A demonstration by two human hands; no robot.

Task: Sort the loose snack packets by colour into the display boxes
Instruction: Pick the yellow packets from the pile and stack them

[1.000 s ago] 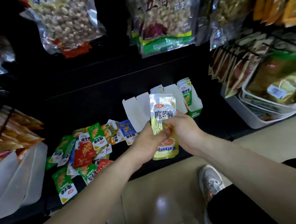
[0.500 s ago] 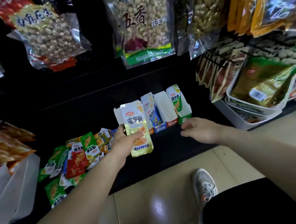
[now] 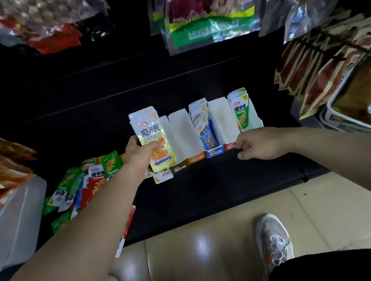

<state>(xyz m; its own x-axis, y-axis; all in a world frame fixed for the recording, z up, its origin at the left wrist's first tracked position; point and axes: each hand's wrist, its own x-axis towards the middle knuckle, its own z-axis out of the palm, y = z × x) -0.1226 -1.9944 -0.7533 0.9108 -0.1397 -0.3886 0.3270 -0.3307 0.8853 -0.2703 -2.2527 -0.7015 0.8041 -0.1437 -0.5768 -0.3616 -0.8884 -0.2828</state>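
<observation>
Your left hand (image 3: 141, 154) grips yellow foil snack packets (image 3: 153, 137), your right hand (image 3: 260, 144) rests loosely curled against the white cardboard display boxes (image 3: 221, 118); 2 hold stock, a multicoloured pile (image 3: 92, 182) waits left.

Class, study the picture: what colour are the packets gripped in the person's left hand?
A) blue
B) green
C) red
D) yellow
D: the left hand grips a stack of yellow packets at the left end of the display boxes, while the blue packets and green packets already stand in boxes further right.
</observation>
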